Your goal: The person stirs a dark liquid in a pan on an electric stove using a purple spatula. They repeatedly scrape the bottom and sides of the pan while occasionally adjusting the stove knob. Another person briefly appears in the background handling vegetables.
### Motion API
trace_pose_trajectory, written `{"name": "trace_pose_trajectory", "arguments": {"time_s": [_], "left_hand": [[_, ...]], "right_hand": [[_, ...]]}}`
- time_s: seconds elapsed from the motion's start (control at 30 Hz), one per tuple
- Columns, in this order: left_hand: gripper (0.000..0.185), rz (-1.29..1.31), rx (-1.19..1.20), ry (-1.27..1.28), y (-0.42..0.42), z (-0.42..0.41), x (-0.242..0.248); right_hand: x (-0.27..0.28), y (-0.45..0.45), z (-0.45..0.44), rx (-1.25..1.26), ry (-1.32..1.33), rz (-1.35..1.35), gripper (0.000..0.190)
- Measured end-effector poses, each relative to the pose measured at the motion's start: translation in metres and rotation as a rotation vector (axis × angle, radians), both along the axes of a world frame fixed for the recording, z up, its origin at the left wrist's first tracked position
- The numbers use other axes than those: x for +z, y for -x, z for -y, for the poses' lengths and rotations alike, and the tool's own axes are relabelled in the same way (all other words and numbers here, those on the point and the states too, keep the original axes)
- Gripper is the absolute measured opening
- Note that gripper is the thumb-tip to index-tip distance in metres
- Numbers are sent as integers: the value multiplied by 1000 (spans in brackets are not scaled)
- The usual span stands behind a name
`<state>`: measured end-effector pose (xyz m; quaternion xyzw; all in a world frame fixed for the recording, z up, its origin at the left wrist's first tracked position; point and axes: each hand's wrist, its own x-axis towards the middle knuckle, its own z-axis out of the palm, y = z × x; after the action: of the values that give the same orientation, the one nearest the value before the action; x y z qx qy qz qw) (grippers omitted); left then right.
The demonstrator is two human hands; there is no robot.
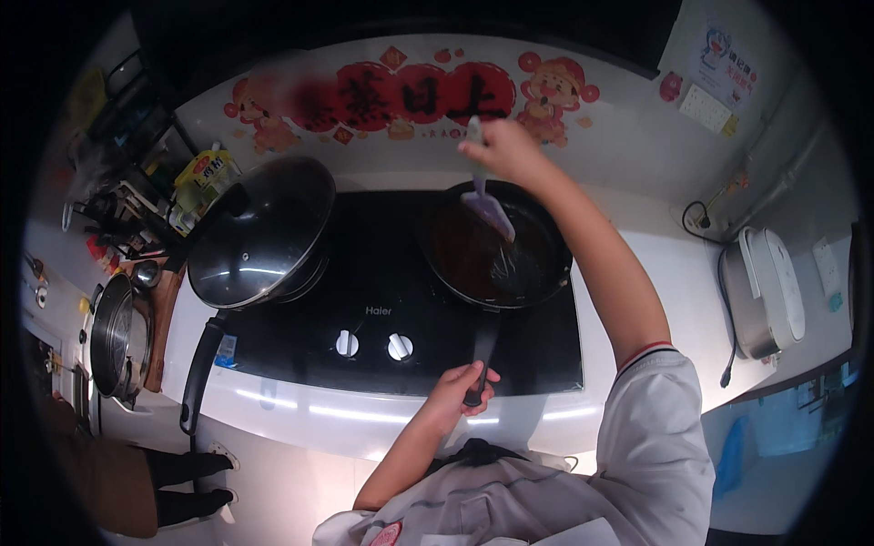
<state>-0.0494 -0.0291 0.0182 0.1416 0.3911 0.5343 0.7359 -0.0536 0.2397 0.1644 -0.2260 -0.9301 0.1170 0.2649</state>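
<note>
A black frying pan [450, 252] sits on the right burner of the black glass gas hob [382, 273]. My left hand [464, 390] grips its dark handle near the hob's front edge. Above the pan, my right hand [509, 151] holds a spatula [488, 208] with a purple head and pale handle. The head points down over the pan, with its tip at or close to brownish liquid; contact cannot be told. A pale, thin patch of something shows beside the tip.
A lidded pan [259, 239] stands on the left burner, handle jutting forward. Far left are a steel pot [113, 334], a wooden board [164, 321] and a rack of seasonings. A white rice cooker [768, 293] stands right. Another person [123, 484] is at lower left.
</note>
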Motion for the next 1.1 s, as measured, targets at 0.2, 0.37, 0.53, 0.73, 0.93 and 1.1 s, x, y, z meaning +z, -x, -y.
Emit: {"name": "trace_pose_trajectory", "arguments": {"time_s": [0.2,0.37,0.53,0.73,0.93,1.1], "left_hand": [[31,34,26,-18,-1,5,-4],[32,30,20,-26,-2,3,-2],[29,64,48,-12,-3,6,-6],[30,49,35,-31,-2,4,-3],[30,52,19,-43,-4,4,-8],[29,3,13,-28,2,5,-3]], "right_hand": [[-2,-40,59,398,138,80,17],[11,-103,73,324,12,114,15],[7,-107,70,208,-177,86,14],[-15,-43,53,176,-366,218,14],[-12,-7,49,236,-266,152,17],[0,-21,69,491,-38,62,16]]}}
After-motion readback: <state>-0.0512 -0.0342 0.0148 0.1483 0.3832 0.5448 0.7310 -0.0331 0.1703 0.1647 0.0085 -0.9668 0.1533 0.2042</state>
